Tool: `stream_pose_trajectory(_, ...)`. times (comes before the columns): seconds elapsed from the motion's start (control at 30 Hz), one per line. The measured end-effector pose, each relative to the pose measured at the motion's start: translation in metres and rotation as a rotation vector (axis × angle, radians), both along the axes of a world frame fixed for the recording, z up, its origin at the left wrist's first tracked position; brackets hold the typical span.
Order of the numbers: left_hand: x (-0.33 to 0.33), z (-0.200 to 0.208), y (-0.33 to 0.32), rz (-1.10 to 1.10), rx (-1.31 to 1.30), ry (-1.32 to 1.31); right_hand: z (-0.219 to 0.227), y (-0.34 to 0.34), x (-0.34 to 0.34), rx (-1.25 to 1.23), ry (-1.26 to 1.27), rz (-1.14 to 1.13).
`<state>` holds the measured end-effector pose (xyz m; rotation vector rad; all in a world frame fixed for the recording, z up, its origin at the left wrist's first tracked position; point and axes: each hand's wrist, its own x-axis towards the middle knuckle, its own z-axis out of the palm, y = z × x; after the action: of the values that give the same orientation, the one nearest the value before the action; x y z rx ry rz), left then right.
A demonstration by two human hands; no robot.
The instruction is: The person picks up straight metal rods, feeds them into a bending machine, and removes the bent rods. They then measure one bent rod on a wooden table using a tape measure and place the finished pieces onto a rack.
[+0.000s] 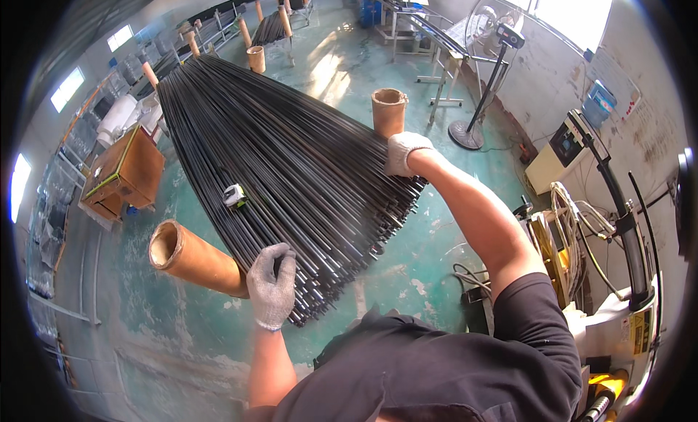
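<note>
A wide layer of long, thin black rods (pixel 269 160) stretches away from me, its near ends uneven. My left hand (pixel 273 286), in a pale knit glove, is closed with curled fingers at the near left edge of the rods. Anything inside those fingers is hidden. Beside it a brown cardboard tube (pixel 200 258) leans out to the left. Gloved too, my right hand (pixel 407 154) is closed at the right edge of the rods, just below an upright cardboard tube (pixel 389 113). What it grips does not show. A small white-and-green tape measure (pixel 234 197) lies on the rods.
A wooden cabinet (pixel 123 173) stands at left. To the right are a pedestal fan (pixel 476 117), a water dispenser (pixel 563 149) and a machine with coiled cables (pixel 571 226). More cardboard tubes (pixel 256 58) and racks are farther back on the green floor (pixel 407 291).
</note>
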<state>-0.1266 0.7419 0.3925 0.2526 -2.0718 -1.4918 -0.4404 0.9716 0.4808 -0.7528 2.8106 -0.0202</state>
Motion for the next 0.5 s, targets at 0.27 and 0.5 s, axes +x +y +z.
stream_pose_trajectory(0.27,0.003,0.005,0.001,-0.070,0.146,0.011,-0.043,0.017,-0.028,-0.665,-0.648,0.158)
stream_pose_trajectory(0.5,0.008,0.004,-0.005,-0.086,0.183,-0.002,-0.028,-0.005,0.015,-1.096,-1.243,-0.259)
